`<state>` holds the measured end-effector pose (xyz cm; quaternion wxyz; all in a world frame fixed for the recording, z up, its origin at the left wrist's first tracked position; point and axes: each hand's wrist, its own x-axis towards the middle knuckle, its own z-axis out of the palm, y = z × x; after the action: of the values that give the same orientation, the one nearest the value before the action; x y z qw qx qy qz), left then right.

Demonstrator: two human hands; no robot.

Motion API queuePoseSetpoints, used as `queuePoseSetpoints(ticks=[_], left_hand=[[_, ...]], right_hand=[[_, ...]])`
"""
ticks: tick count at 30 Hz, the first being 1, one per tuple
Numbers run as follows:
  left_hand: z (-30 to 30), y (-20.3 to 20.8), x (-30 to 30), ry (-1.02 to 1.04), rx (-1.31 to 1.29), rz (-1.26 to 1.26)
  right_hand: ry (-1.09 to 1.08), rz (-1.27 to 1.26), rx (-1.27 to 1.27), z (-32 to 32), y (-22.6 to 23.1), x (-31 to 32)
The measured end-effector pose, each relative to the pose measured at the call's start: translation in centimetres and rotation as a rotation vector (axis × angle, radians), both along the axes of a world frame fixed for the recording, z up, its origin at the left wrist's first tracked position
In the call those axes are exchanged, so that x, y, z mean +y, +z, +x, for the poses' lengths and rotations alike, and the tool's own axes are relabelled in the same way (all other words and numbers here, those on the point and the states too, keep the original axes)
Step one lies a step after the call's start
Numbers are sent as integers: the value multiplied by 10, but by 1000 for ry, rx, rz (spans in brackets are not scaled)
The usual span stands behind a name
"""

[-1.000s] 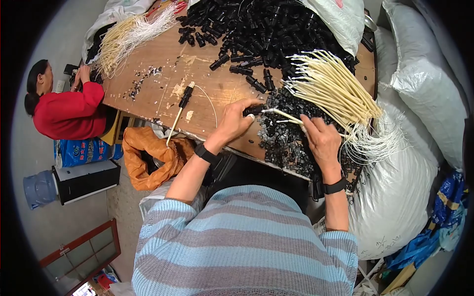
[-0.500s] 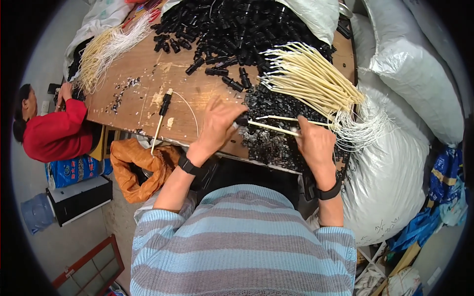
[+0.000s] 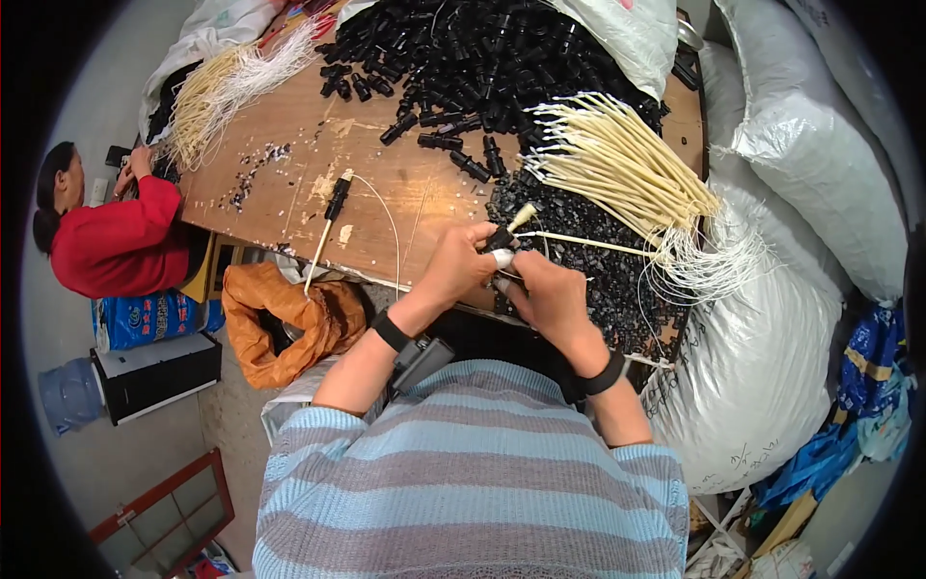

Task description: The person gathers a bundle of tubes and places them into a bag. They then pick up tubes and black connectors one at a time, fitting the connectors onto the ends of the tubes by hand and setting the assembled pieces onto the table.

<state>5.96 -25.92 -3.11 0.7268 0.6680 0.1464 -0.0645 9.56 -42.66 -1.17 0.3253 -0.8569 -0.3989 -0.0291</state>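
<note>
My left hand point(image 3: 463, 262) is closed around a black plastic connector point(image 3: 498, 238) above the table's near edge. A short cream-coloured tube end point(image 3: 523, 215) sticks out at the connector's upper right. My right hand point(image 3: 552, 289) is pressed up against the left one, its fingers pinched together just below the connector. Something white point(image 3: 503, 259) shows between the hands; what the right fingers grip is hidden. One loose cream tube point(image 3: 593, 243) lies just beyond my right hand, pointing out from a bundle of cream tubes point(image 3: 622, 169) with white wires.
Black connectors point(image 3: 463, 68) are heaped at the back. Small black pieces point(image 3: 617, 299) cover the table's right side. A connector with tube and wire point(image 3: 338, 198) lies on the wooden table point(image 3: 289, 217). White sacks point(image 3: 762, 386) crowd the right; a person in red point(image 3: 121, 236) works at left.
My right hand has moved left, in against my left hand. The cream tube that stretched between them now shows only a short end beside the connector. The view has shifted slightly.
</note>
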Motion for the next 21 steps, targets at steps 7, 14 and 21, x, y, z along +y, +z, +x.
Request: queuePoseSetpoints(ticks=[7, 14, 21], left_hand=[[-8, 6, 15, -100, -189, 618], [-11, 14, 18, -239, -244, 837], [-13, 23, 12, -358, -264, 870]], right_hand=[[-139, -45, 24, -4, 1, 1], [-193, 103, 54, 0, 5, 1], [-95, 73, 108, -1, -2, 1]])
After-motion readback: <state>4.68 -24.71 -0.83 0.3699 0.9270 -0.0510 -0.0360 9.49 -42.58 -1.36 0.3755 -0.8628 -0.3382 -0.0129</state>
